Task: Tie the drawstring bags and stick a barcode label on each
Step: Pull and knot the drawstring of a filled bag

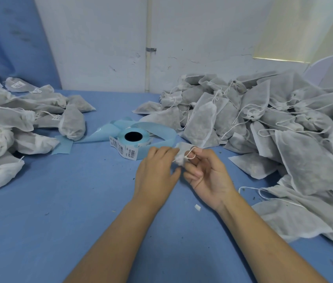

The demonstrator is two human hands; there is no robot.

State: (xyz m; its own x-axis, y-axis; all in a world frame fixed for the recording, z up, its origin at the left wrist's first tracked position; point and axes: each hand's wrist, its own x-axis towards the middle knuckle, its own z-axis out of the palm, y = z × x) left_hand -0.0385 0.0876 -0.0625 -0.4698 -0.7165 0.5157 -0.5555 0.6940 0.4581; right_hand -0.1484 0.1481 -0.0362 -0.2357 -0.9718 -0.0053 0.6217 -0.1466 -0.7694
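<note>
Your left hand (pixel 157 168) pinches the bag (pixel 179 153) by its bunched neck, right between both hands; right hand (pixel 206 172) grips the looped drawstring (pixel 191 155). Keep the neck squeezed and pull snug; knot's maybe half-done.

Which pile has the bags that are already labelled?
The pile on the left: several of its bags carry white barcode stickers. The bigger pile on the right shows drawstrings but no stickers that I can see.
</note>
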